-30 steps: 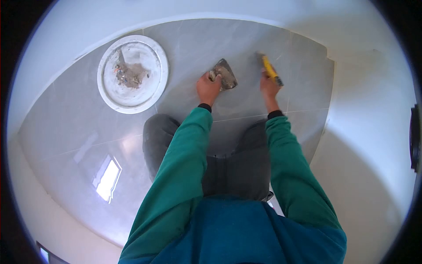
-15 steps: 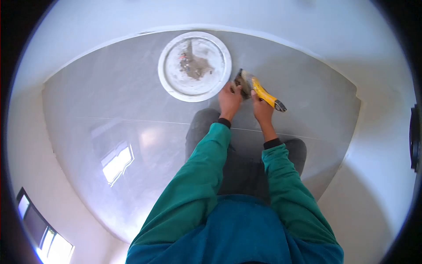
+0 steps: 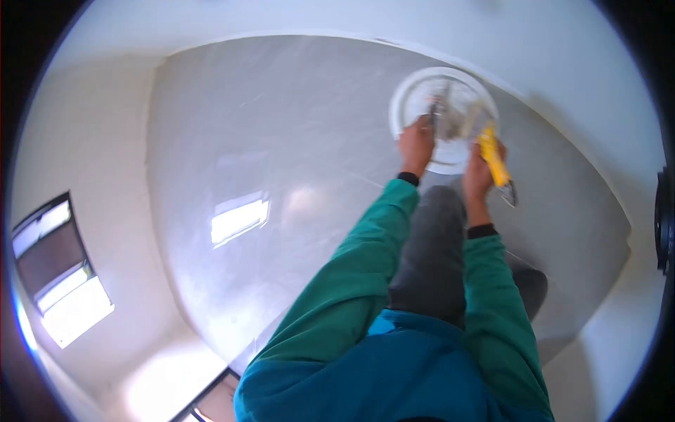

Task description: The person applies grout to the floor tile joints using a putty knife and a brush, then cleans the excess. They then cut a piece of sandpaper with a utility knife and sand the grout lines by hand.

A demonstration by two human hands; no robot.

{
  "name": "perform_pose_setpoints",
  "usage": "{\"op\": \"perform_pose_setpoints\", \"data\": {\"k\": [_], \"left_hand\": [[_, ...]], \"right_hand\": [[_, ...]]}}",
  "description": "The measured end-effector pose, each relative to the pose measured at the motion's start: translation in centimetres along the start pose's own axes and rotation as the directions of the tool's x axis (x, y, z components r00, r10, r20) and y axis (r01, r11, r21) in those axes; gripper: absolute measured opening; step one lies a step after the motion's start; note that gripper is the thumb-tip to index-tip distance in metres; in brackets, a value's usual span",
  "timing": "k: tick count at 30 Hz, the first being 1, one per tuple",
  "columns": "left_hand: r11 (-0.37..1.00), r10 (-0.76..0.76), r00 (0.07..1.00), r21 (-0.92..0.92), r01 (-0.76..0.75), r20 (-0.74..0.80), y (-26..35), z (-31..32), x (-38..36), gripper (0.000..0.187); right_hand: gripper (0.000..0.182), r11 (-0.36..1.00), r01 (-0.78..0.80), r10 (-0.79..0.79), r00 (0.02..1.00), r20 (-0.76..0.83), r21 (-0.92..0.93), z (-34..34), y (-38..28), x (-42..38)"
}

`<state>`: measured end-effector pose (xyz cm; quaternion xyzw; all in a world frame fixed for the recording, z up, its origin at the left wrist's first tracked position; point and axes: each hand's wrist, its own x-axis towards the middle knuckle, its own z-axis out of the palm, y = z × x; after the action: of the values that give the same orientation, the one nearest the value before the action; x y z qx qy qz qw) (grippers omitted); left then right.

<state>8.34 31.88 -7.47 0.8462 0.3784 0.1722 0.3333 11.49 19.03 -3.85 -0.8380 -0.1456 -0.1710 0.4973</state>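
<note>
A round white lid or tray [image 3: 450, 167] with a raised rim lies on the grey floor, grey-brown paste smeared on its middle. Over its left part, my left hand [image 3: 418, 146] has its fingers closed round a small dark tool [image 3: 436, 112], blurred by motion. My right hand [image 3: 481, 172], at the lower right of the lid, grips a yellow-handled scraper [image 3: 495, 156]. The scraper's pale blade is smeared and lies over the lid's right side. Whether the blade touches the paste is unclear.
Large glossy grey tiles [image 3: 281, 119] with thin joints form the floor. A white wall [image 3: 562, 63] runs behind the lid. My bent knees are under my arms. A window [image 3: 60, 264] is at the left, and its light reflects on the tiles.
The view has turned, so the lid appears farther right. Both hands have moved from the lid's lower right edge to over it. They are farther apart, and the left now holds the dark tool away from the scraper.
</note>
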Motion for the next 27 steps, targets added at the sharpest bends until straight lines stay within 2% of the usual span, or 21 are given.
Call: {"op": "perform_pose_setpoints", "data": {"k": [2, 3, 5, 6, 8, 9, 11, 13, 15, 16, 17, 19, 20, 21, 22, 23, 24, 26, 27], "left_hand": [[0.997, 0.066, 0.996, -0.038, -0.068, -0.059, 0.6, -1.6, 0.2, 0.032], [0.992, 0.087, 0.992, -0.084, -0.095, -0.095, -0.2, 0.0, 0.2, 0.034], [0.995, 0.019, 1.0, -0.102, -0.021, -0.024, 0.2, -1.0, 0.0, 0.033], [0.994, 0.017, 1.0, -0.109, -0.019, -0.021, -0.4, -0.2, 0.0, 0.033], [0.979, -0.019, 0.999, -0.206, 0.012, -0.031, -0.8, 1.0, 0.1, 0.031], [0.964, -0.032, 0.999, -0.263, 0.033, 0.01, -0.4, 0.8, 0.2, 0.029], [0.968, 0.001, 1.0, -0.25, -0.001, 0.003, 0.4, 0.5, 0.4, 0.029], [0.961, 0.021, 1.0, -0.274, -0.023, -0.011, 2.2, -1.2, 0.5, 0.028], [0.94, 0.074, 0.996, -0.331, -0.088, -0.055, 3.4, -2.1, 0.6, 0.029], [0.962, -0.028, 0.999, -0.272, 0.036, 0.033, 3.7, -2.8, 0.3, 0.029], [0.957, 0.042, 0.998, -0.287, -0.052, -0.041, 3.4, -3.0, 0.2, 0.029], [0.965, 0.093, 0.994, -0.242, -0.105, -0.058, 2.6, -2.1, 0.3, 0.029], [0.965, 0.091, 0.995, -0.241, -0.101, -0.051, 2.3, -1.9, 0.4, 0.029], [0.974, 0.067, 0.998, -0.217, -0.062, 0.017, 2.5, -1.8, 0.4, 0.03], [0.98, 0.049, 0.995, -0.196, -0.031, 0.091, 2.5, -1.4, 0.4, 0.03], [0.958, 0.084, 0.996, -0.276, -0.074, 0.025, 2.4, -1.2, 0.1, 0.029], [0.957, 0.1, 0.995, -0.273, -0.098, -0.01, 1.9, -1.1, -0.2, 0.029], [0.948, 0.125, 0.99, -0.288, -0.137, -0.059, 1.4, -1.1, 1.1, 0.029], [0.959, 0.146, 0.987, -0.235, -0.159, -0.072, 0.8, -1.0, 1.3, 0.029]], "right_hand": [[0.025, 0.978, -0.123, 0.132, 0.99, -0.048, 0.168, 0.5, -0.2, -0.2], [0.03, 0.956, -0.245, 0.24, 0.97, 0.05, 0.161, 0.6, 2.1, -0.4], [0.034, 0.89, -0.363, 0.348, 0.932, 0.101, 0.277, -0.1, 1.3, -0.4], [0.034, 0.893, -0.359, 0.345, 0.933, 0.099, 0.27, 0.1, 2.4, -0.7], [0.035, 0.895, -0.331, 0.317, 0.944, 0.096, 0.298, -0.3, 4.0, -0.7], [0.035, 0.903, -0.323, 0.313, 0.946, 0.082, 0.283, -0.9, 3.5, -0.4], [0.032, 0.912, -0.324, 0.291, 0.943, 0.16, 0.25, -1.6, 1.4, -0.2], [0.026, 0.948, -0.215, 0.171, 0.966, 0.194, 0.233, -1.2, 0.8, -0.6], [0.022, 0.969, 0.173, -0.204, 0.963, 0.176, 0.178, -0.1, 1.5, -1.4], [0.018, 0.954, 0.068, -0.109, 0.986, 0.127, 0.292, 0.2, 1.5, -2.1], [0.018, 0.956, 0.072, -0.111, 0.986, 0.124, 0.284, -0.4, 1.8, -2.1], [0.016, 0.989, -0.052, 0.032, 0.989, 0.143, 0.136, -0.9, 2.1, -1.6], [0.018, 0.958, -0.218, 0.181, 0.964, 0.197, 0.186, -1.2, 1.8, -1.8], [0.016, 0.982, 0.026, -0.062, 0.98, 0.19, 0.187, -0.8, 2.7, -2.2], [0.015, 0.97, 0.048, -0.102, 0.97, 0.219, 0.238, -0.1, 2.2, -2.2], [0.014, 0.956, 0.072, -0.144, 0.96, 0.239, 0.285, 0.1, 1.8, -2.1], [0.014, 0.962, 0.078, -0.139, 0.965, 0.223, 0.264, -0.2, 2.3, -2.1], [0.013, 0.971, -0.236, 0.225, 0.958, 0.178, 0.046, 0.5, 3.3, -1.4], [0.013, 0.971, -0.236, 0.226, 0.958, 0.174, 0.039, 0.6, 2.9, -1.0]]}}
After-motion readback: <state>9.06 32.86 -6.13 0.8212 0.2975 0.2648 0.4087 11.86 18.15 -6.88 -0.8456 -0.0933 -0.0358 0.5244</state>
